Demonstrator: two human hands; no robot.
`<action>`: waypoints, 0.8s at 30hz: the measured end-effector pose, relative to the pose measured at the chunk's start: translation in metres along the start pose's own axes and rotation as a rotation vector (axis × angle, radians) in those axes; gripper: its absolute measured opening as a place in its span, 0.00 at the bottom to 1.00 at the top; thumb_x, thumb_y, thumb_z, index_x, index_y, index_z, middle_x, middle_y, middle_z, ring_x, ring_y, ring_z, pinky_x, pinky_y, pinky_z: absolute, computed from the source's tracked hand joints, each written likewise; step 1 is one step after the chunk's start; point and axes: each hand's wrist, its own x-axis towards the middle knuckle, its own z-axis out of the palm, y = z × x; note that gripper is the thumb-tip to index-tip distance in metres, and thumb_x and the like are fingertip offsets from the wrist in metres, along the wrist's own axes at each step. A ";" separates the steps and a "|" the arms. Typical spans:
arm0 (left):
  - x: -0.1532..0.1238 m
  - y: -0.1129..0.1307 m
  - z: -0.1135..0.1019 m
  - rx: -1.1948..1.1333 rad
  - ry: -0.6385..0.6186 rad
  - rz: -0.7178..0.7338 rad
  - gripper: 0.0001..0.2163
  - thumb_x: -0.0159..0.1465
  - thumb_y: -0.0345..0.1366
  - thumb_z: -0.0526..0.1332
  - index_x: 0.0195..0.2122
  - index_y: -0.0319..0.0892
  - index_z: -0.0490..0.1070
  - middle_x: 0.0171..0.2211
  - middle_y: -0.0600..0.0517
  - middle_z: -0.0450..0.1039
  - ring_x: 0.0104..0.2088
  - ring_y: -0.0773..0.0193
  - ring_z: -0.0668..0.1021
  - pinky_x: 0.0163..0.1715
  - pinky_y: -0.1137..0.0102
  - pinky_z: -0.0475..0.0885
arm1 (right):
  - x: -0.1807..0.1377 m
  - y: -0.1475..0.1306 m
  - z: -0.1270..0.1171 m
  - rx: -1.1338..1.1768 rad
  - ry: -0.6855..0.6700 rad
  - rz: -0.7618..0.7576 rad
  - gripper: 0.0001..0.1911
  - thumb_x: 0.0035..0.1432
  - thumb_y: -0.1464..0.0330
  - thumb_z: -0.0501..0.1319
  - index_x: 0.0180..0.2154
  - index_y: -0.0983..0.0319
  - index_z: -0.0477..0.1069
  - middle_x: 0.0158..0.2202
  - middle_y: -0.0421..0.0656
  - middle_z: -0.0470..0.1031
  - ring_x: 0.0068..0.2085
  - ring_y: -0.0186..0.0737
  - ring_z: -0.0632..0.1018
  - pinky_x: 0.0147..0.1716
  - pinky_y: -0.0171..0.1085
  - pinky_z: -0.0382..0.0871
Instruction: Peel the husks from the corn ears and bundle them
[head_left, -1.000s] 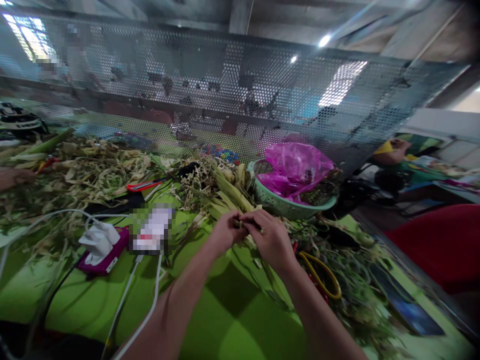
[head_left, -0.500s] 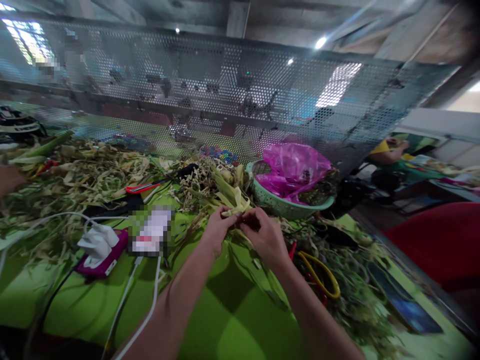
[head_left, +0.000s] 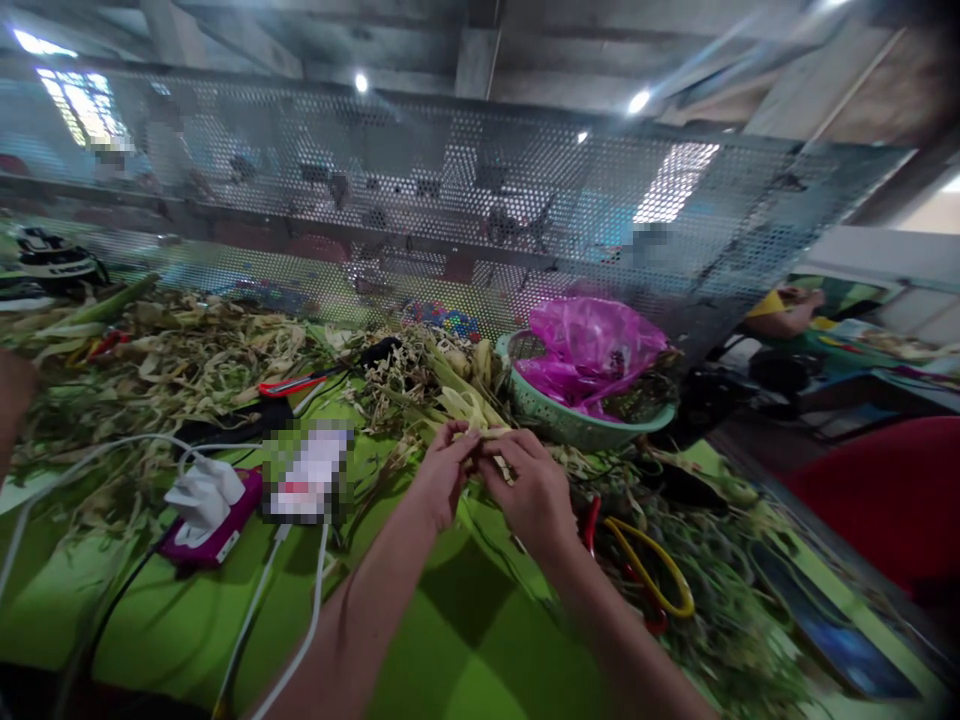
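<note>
My left hand (head_left: 445, 472) pinches the base of a bunch of pale yellow-green corn husk strips (head_left: 466, 406) over the green table (head_left: 457, 640). My right hand (head_left: 531, 488) meets it fingertip to fingertip, its thumb and fingers closed on the same husk. The strips fan out away from me, beyond my fingers. Just past them lies a pile of dry shredded husk (head_left: 390, 385). What exactly sits between the fingertips is partly hidden.
Right of centre stands a green basket (head_left: 600, 430) holding a purple plastic bag (head_left: 592, 345). Yellow- and red-handled tools (head_left: 664, 575) lie by my right forearm. Left are a phone (head_left: 311, 475), a purple power strip (head_left: 214, 530), cables and a red cutter (head_left: 292, 385). A perforated metal screen (head_left: 420, 240) rises behind.
Both hands stay together on the husk; my right hand's fingers have shifted around its base. The husk fan looks lower and more bunched. The whole view has tilted slightly.
</note>
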 end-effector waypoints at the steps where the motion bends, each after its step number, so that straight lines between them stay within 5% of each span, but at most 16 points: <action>1: 0.000 -0.001 0.002 -0.031 0.007 -0.005 0.18 0.50 0.37 0.71 0.36 0.44 0.64 0.33 0.55 0.73 0.32 0.71 0.75 0.32 0.75 0.67 | -0.001 0.000 0.003 -0.042 0.002 0.006 0.05 0.57 0.71 0.60 0.37 0.59 0.73 0.38 0.45 0.73 0.42 0.44 0.75 0.42 0.40 0.68; 8: -0.005 -0.010 0.012 -0.133 0.008 -0.017 0.20 0.48 0.34 0.72 0.37 0.43 0.63 0.32 0.56 0.74 0.33 0.70 0.76 0.39 0.74 0.68 | -0.004 0.004 0.012 -0.295 0.083 0.087 0.03 0.55 0.68 0.62 0.33 0.61 0.73 0.36 0.45 0.73 0.39 0.45 0.73 0.39 0.41 0.63; 16: -0.003 -0.011 0.012 0.057 0.010 0.099 0.17 0.50 0.37 0.71 0.38 0.41 0.69 0.35 0.51 0.76 0.36 0.65 0.76 0.42 0.70 0.68 | -0.005 0.003 0.015 -0.264 0.126 0.130 0.02 0.56 0.70 0.59 0.31 0.61 0.70 0.34 0.44 0.72 0.37 0.43 0.73 0.38 0.39 0.62; 24: 0.004 0.005 0.001 0.279 0.098 0.248 0.13 0.53 0.40 0.67 0.36 0.38 0.73 0.33 0.49 0.77 0.35 0.63 0.76 0.41 0.69 0.68 | -0.001 -0.005 0.008 -0.199 -0.047 0.073 0.04 0.49 0.74 0.60 0.25 0.60 0.67 0.30 0.42 0.70 0.35 0.41 0.72 0.35 0.38 0.61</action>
